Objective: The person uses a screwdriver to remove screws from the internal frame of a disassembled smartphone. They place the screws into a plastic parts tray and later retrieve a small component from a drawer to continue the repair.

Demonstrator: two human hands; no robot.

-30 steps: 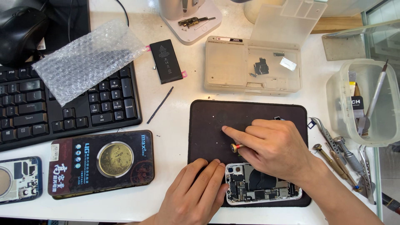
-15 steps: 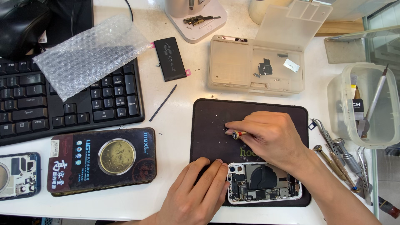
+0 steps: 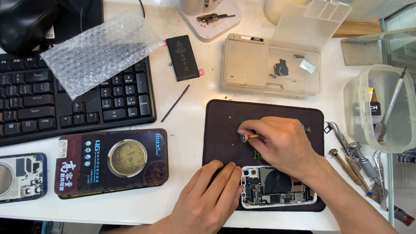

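An opened phone (image 3: 277, 187) with bare circuit boards lies at the near edge of a dark work mat (image 3: 225, 125). My left hand (image 3: 208, 197) rests flat on the mat's near left corner, fingertips touching the phone's left end. My right hand (image 3: 281, 143) hovers over the mat above the phone. It pinches a small screwdriver (image 3: 249, 137) whose red-ringed end points left. The driver's tip is hidden inside my fingers.
A black keyboard (image 3: 73, 104) under bubble wrap (image 3: 99, 50) sits at the far left. A phone battery (image 3: 183, 57), a thin black spudger (image 3: 175, 103), a clear parts box (image 3: 268, 65), a dark tin (image 3: 110, 161), a phone frame (image 3: 19, 177), screwdrivers (image 3: 355, 164) and a plastic tub (image 3: 381, 108) surround the mat.
My right hand has lifted the screwdriver from near the phone toward the mat's middle. My left hand stays by the phone's left end.
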